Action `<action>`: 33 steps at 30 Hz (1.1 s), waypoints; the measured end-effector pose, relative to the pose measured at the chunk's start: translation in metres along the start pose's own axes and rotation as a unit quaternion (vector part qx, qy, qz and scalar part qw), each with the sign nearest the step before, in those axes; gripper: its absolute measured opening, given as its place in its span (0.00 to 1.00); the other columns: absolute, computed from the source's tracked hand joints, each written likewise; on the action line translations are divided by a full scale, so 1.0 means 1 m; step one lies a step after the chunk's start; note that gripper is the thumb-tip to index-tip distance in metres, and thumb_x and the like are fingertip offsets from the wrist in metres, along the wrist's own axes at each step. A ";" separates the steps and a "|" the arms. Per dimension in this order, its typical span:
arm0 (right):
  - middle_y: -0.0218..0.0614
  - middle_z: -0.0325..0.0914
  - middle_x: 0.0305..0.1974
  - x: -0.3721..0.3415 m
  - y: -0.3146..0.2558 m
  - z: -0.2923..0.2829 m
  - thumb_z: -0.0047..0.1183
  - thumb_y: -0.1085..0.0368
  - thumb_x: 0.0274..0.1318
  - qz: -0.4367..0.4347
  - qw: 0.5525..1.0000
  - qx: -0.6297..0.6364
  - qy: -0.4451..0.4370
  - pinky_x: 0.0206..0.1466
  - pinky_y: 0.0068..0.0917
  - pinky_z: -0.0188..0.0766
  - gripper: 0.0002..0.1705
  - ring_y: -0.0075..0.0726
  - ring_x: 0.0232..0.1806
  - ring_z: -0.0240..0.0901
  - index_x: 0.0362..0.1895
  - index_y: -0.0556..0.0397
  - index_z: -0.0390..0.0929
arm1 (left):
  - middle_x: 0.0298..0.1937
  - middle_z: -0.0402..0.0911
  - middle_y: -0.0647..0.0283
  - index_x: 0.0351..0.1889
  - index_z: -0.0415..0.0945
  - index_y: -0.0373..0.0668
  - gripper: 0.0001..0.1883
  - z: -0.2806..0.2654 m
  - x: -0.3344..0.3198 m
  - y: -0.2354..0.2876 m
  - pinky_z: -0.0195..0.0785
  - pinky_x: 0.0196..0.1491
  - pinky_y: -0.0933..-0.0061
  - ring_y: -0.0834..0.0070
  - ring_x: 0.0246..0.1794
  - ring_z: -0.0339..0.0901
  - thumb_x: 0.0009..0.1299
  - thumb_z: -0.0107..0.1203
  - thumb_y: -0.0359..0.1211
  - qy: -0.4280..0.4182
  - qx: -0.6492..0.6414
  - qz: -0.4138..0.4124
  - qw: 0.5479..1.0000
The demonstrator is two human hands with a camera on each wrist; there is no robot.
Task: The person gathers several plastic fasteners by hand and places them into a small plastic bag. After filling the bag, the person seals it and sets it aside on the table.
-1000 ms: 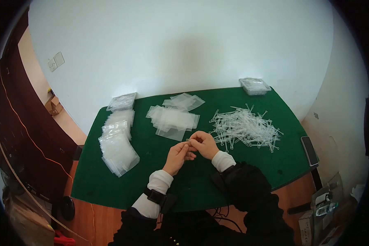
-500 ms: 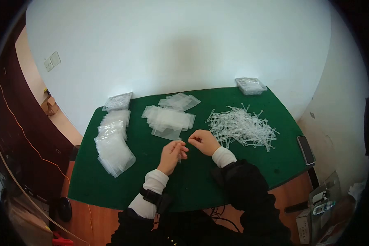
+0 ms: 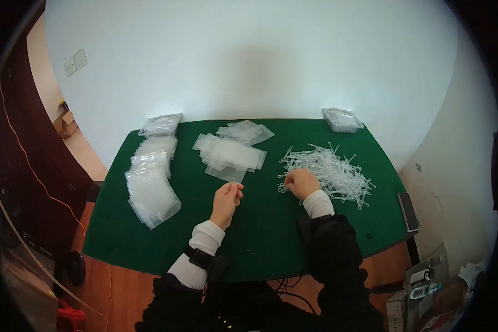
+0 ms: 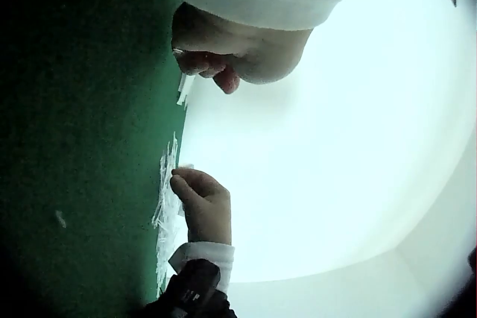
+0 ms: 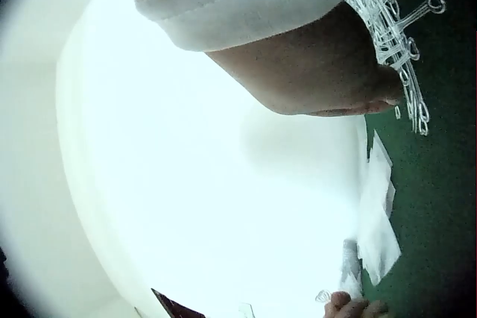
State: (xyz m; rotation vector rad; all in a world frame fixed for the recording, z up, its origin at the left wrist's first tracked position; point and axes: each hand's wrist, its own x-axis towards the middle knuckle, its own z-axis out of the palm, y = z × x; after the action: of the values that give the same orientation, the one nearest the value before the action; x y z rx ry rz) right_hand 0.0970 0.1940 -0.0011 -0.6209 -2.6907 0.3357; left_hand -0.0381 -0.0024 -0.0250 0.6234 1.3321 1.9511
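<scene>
My left hand (image 3: pixel 227 199) is held over the green table (image 3: pixel 260 232), fingers curled in. A small clear loop (image 5: pixel 322 296) shows beside it in the right wrist view, and it seems to grip a clear plastic stick mostly hidden by the fingers. My right hand (image 3: pixel 302 183) is at the left edge of a loose pile of clear plastic sticks (image 3: pixel 337 171) with looped ends. In the left wrist view the right thumb and forefinger (image 4: pixel 179 176) come together at their tips; whether they pinch a stick I cannot tell.
Clear plastic bags (image 3: pixel 229 155) lie loosely in the middle. A fanned row of bags (image 3: pixel 152 193) runs down the left side, with a clear packed box (image 3: pixel 161 125) behind it. Another packed box (image 3: pixel 343 120) stands at the back right. A phone (image 3: pixel 408 212) lies at the right edge.
One second ago both hands met in the middle. They have since parted: the right hand moved right to the stick pile, and the left hand drew slightly left with its fingers still curled.
</scene>
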 end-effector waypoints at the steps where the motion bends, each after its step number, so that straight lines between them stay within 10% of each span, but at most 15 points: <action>1: 0.35 0.73 0.25 0.002 0.002 0.006 0.52 0.66 0.38 -0.009 0.999 -0.003 0.032 0.36 0.37 0.66 0.02 0.43 0.33 0.70 0.22 0.47 0.76 | 0.23 0.64 0.71 0.35 0.68 0.40 0.09 0.001 0.000 0.000 0.51 0.24 0.85 0.86 0.19 0.55 0.70 0.38 0.33 -0.016 0.016 0.001 1.000; 23: 0.38 0.69 0.27 0.004 0.010 0.021 0.48 0.68 0.41 -0.033 0.997 -0.071 0.014 0.39 0.36 0.64 0.01 0.46 0.36 0.65 0.23 0.49 0.71 | 0.28 0.69 0.66 0.41 0.64 0.39 0.10 0.010 -0.007 0.007 0.69 0.34 0.77 0.81 0.26 0.70 0.71 0.36 0.34 -0.108 -0.066 -0.012 0.992; 33: 0.40 0.68 0.28 0.009 -0.006 0.013 0.45 0.70 0.46 -0.081 0.985 0.097 0.117 0.37 0.38 0.62 0.02 0.47 0.36 0.65 0.27 0.52 0.67 | 0.29 0.71 0.67 0.42 0.65 0.41 0.10 0.011 -0.009 0.006 0.69 0.34 0.78 0.81 0.27 0.71 0.70 0.38 0.36 -0.128 0.006 -0.096 0.987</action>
State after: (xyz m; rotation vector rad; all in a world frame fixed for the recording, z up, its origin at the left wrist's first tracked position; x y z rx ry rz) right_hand 0.0825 0.1907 -0.0087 -0.3569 -2.4279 0.4446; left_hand -0.0258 -0.0038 -0.0156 0.6993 1.1975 1.6480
